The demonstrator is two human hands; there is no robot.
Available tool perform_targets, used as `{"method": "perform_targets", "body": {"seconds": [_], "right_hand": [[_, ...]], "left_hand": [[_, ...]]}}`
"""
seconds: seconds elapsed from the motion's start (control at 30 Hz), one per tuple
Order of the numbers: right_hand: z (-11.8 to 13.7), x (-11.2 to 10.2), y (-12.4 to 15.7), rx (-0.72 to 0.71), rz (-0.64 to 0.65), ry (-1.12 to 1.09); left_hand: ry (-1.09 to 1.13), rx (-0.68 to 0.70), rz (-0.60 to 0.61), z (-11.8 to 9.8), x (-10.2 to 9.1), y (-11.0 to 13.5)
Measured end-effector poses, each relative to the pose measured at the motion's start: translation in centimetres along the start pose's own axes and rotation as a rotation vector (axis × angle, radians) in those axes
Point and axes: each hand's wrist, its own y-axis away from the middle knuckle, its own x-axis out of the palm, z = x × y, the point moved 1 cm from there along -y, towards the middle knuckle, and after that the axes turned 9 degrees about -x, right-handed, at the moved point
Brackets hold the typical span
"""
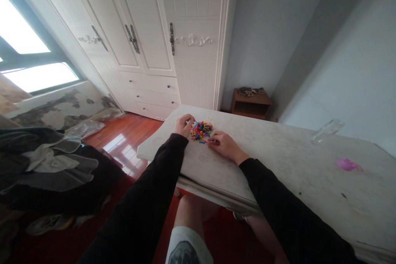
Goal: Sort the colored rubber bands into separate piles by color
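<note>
A heap of small, thin, many-coloured pieces [201, 128] lies on the pale tabletop [235, 173]; they are too small to name for certain. My left hand [185, 125] is at the left edge of the heap, its fingers curled inward and bent together. At the lower right edge is my right hand [227, 144], with thumb and fingers drawn together low over the table. Whatever either set of fingertips holds is too small to make out. Between the heap and my right fingertips a purplish spot shows, and a blue piece lies at the near edge.
Farther right on the table, a clear glass [328, 131] lies on its side near a pink pouch-like item [348, 164]. A white wardrobe [194, 70] and a small brown cabinet [252, 102] stand beyond. Dark clothes [102, 169] are heaped at the left.
</note>
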Motion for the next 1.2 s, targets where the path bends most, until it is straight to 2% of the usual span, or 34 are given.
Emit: {"method": "perform_targets", "body": {"seconds": [0.2, 0.3, 0.43, 0.53, 0.67, 0.77, 1.03, 1.2], "right_hand": [[0.3, 0.1, 0.0, 0.052, 0.019, 0.001], [0.6, 0.6, -0.2, 0.072, 0.034, 0.053], [-0.1, -0.1, 0.1, 0.050, 0.000, 0.147], [-2.5, -3.4, 1.1, 0.126, -0.081, 0.207], [-6.6, -9.6, 3.9, 0.353, -0.286, 0.311], [-8.4, -12.1, 5.6, 0.447, -0.398, 0.326], [-9.6, -11.0, 5.6, 0.459, -0.390, 0.314], [-10.4, -11.0, 5.7, 0.470, -0.425, 0.367]], "left_hand": [[0.206, -0.062, -0.123, -0.6, 2.1, -2.1], [0.114, -0.007, -0.168, -0.5, 2.8, -2.1], [-0.126, 0.115, -0.052, 0.1, 2.7, -1.2], [-0.240, 0.186, 0.052, 0.4, 2.2, -0.8], [-0.332, 0.218, 0.126, 0.6, 2.1, -1.0], [-0.373, 0.222, 0.191, 0.9, 2.2, -1.2], [-0.380, 0.245, 0.210, 1.0, 2.2, -1.1], [-0.368, 0.288, 0.284, 0.4, 2.5, -0.9]]}}
